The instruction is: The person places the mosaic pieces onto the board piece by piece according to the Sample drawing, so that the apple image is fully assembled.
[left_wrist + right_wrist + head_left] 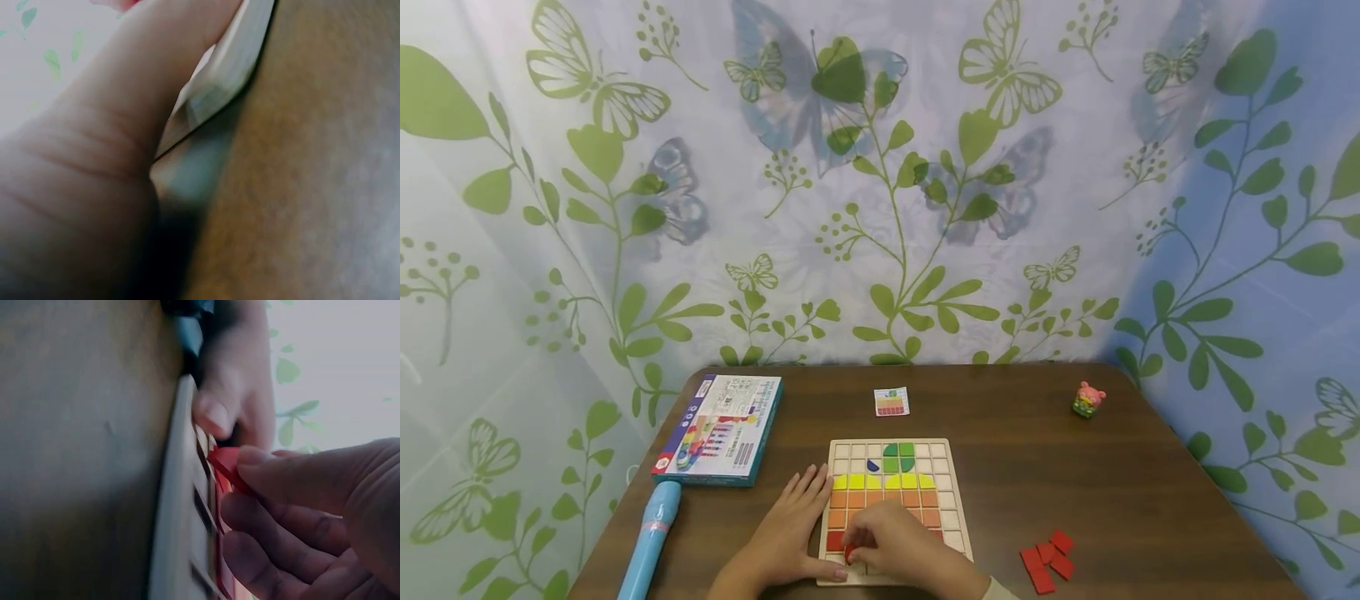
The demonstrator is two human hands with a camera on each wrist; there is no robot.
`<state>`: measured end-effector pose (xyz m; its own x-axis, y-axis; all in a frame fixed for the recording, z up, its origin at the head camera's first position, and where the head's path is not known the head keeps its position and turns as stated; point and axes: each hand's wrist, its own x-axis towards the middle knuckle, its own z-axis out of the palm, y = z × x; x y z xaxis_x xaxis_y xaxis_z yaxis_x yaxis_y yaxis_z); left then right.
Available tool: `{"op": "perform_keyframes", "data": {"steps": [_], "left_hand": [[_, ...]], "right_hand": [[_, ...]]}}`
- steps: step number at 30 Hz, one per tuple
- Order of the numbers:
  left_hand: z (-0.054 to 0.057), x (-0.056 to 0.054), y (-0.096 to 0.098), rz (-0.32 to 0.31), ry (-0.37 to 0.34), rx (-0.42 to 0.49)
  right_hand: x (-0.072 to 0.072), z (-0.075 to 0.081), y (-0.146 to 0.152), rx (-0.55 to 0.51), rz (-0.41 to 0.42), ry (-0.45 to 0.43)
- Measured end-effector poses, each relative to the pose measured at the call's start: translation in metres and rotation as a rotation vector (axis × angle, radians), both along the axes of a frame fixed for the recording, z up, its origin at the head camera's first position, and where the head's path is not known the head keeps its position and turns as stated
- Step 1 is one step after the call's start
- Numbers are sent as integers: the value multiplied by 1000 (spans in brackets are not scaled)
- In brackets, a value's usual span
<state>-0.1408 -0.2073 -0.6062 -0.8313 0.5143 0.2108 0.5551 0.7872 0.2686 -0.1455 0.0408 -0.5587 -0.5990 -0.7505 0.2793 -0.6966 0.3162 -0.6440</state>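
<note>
A wooden grid board point(953, 508) lies on the table, with rows of green, yellow, orange and red tiles and one dark blue piece set in its cells. My left hand point(784, 533) rests along the board's left side with fingers stretched out, its thumb on the near-left corner. Between thumb and fingers, my right hand point(901, 542) pinches a red tile point(226, 464) over the board's near-left cells, close beside the left thumb. The right hand hides part of the red and orange rows. In the left wrist view the board's edge point(244, 56) shows past the left hand.
Several loose red tiles point(1039, 571) lie right of the board. A small picture card point(891, 402) is behind it. Left stand a printed box point(730, 433) and a light blue microphone-shaped thing point(651, 533). A pink-and-green figurine point(1087, 400) sits at the back right of the brown table point(1015, 450).
</note>
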Motion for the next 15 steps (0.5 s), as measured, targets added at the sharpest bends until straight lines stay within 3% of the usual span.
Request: {"op": "perform_keyframes", "data": {"steps": [10,15], "left_hand": [[-1,0,-4,-47,-10,65],[-1,-1,-5,-46,-29,64]], "right_hand": [[8,-5,-19,8,-42,30],[8,-6,-19,38,-69,-16]]}}
